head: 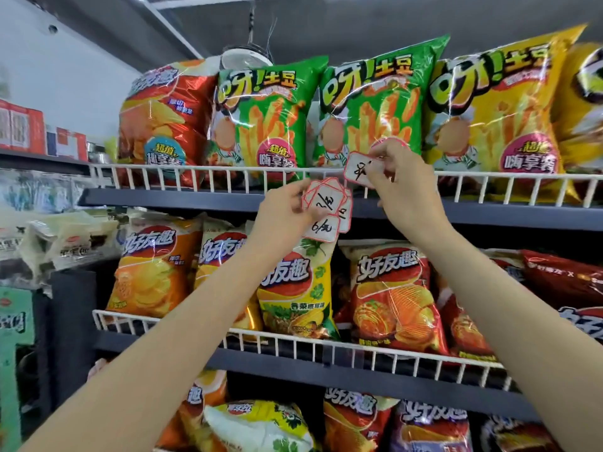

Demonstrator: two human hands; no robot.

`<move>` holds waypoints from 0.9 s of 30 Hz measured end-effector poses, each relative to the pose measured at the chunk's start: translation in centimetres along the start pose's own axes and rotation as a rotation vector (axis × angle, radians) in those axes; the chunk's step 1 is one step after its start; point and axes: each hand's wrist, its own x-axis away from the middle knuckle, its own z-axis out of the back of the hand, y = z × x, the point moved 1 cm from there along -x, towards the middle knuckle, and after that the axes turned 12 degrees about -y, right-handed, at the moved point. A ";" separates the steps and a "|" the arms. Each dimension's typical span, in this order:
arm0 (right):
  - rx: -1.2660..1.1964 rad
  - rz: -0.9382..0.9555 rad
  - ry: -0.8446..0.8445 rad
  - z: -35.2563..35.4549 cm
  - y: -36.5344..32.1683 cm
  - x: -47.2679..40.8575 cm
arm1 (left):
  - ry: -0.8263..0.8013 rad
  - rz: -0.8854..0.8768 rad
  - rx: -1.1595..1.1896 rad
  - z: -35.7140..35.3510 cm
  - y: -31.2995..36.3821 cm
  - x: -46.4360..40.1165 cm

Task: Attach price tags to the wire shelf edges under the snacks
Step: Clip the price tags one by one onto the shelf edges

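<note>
top shelf, both arms raised. my right hand (403, 187) pinches a single price tag (360, 170), white with a red border and a handwritten mark i cannot read, and holds it against the top wire rail (208, 169) of the upper shelf, right below the second green fries bag (372, 102). fingers are curled around the tag's upper right corner; the tag sits tilted, overlapping the rail.

my left hand (282, 212) grips a fanned stack of tags (328, 212), same red-bordered kind, several overlapping, handwritten prices showing. the stack hangs in front of the dark shelf edge (163, 199), just below the rail and just left of the single tag, near but not touching it as far as i can tell.

upper shelf, left to right: a red chip bag (160, 119), first green fries bag (264, 115), the second green one, a yellow fries bag (496, 106). middle shelf behind its own lower wire rail (293, 340): an orange chip bag (153, 269), a yellow coriander bag (293, 288) directly below the stack, a red ridged-chip bag (394, 295). more bags on the shelf beneath.
</note>
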 end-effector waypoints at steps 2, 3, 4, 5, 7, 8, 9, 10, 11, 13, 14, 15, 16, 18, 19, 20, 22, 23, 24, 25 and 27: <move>0.021 0.008 0.028 0.4 -0.2 -0.8 | -0.012 -0.001 0.029 -0.1 0.0 -0.2; 0.020 0.009 0.036 0.6 -0.3 -1.1 | -0.016 -0.001 0.045 0.0 -0.1 -0.3; 0.016 0.007 0.039 0.7 -0.3 -1.5 | -0.018 -0.002 0.054 0.1 -0.1 -0.4; 0.018 0.005 0.037 0.7 -0.3 -1.8 | -0.018 -0.001 0.056 0.2 -0.2 -0.5; 0.046 0.007 0.041 0.7 -0.3 -2.4 | -0.023 -0.001 0.044 0.3 -0.3 -0.5; 0.061 0.013 0.044 0.6 -0.2 -2.6 | -0.034 -0.004 0.036 0.3 -0.3 -0.5; 0.070 0.021 0.047 0.4 -0.2 -2.8 | -0.049 -0.009 0.028 0.4 -0.4 -0.4; 0.070 0.026 0.046 0.3 -0.2 -3.0 | -0.066 -0.015 0.020 0.5 -0.5 -0.2; 0.064 0.031 0.044 0.1 -0.2 -3.2 | -0.082 -0.020 0.016 0.6 -0.5 -0.1; 0.034 0.038 0.038 -0.3 -0.2 -3.5 | -0.106 -0.017 0.025 1.1 -0.7 0.0; 0.018 0.039 0.036 -0.5 -0.2 -3.7 | -0.118 -0.013 0.034 1.5 -0.7 0.1; 0.013 0.043 0.035 -0.6 -0.3 -3.8 | -0.134 -0.012 0.044 1.9 -0.8 0.2; 0.017 0.048 0.030 -0.7 -0.4 -4.0 | -0.152 -0.010 0.055 2.2 -0.9 0.3; 0.044 0.067 0.009 -0.8 -0.7 -4.2 | -0.193 0.006 0.057 2.8 -0.9 0.5; 0.065 0.079 -0.004 -0.8 -0.9 -4.3 | -0.217 0.017 0.043 3.1 -0.9 0.5; 0.081 0.090 -0.017 -0.8 -1.1 -4.5 | -0.242 0.030 0.030 3.3 -0.9 0.5; 0.095 0.104 -0.029 -0.9 -1.3 -4.7 | -0.282 0.052 0.016 3.8 -0.8 0.4; 0.108 0.115 -0.025 -0.9 -1.4 -4.8 | -0.295 0.060 0.010 3.9 -0.8 0.4; 0.125 0.126 -0.022 -1.0 -1.5 -4.9 | -0.306 0.065 0.004 4.0 -0.7 0.4; 0.144 0.133 -0.024 -1.0 -1.6 -4.9 | -0.313 0.068 -0.004 4.0 -0.7 0.5; 0.178 0.130 -0.048 -1.0 -1.5 -5.0 | -0.322 0.071 -0.012 4.1 -0.6 0.5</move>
